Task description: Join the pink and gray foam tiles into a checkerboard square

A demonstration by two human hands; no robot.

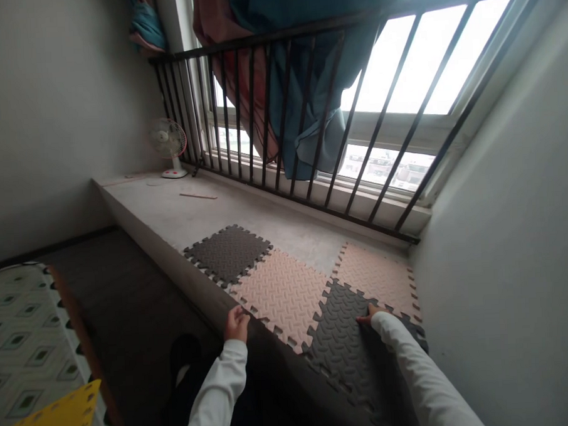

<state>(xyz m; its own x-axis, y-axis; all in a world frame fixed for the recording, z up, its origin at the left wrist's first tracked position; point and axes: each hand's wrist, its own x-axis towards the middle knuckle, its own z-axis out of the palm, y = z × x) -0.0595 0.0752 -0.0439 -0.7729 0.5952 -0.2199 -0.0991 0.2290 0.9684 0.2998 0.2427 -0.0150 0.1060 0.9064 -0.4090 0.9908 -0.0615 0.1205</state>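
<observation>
This looks like an upper-floor room in a home: teal and pink fabric curtains (275, 6) hang at a wide window (423, 62) overlooking distant buildings (411, 173), a small white electric fan (165, 138) stands on the pale raised ledge (161, 202), and pink and dark grey interlocking foam tiles (284, 294) cover part of it.

Foam tiles (280, 295) on ledge (194, 210), fan (168, 139) far left; railing (276, 36) behind — window (426, 68) beyond

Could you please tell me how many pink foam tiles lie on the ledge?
2. The front pink tile lies between the left dark tile and the right dark tile; the back pink tile lies beyond the right hand, by the right-side wall.
</observation>
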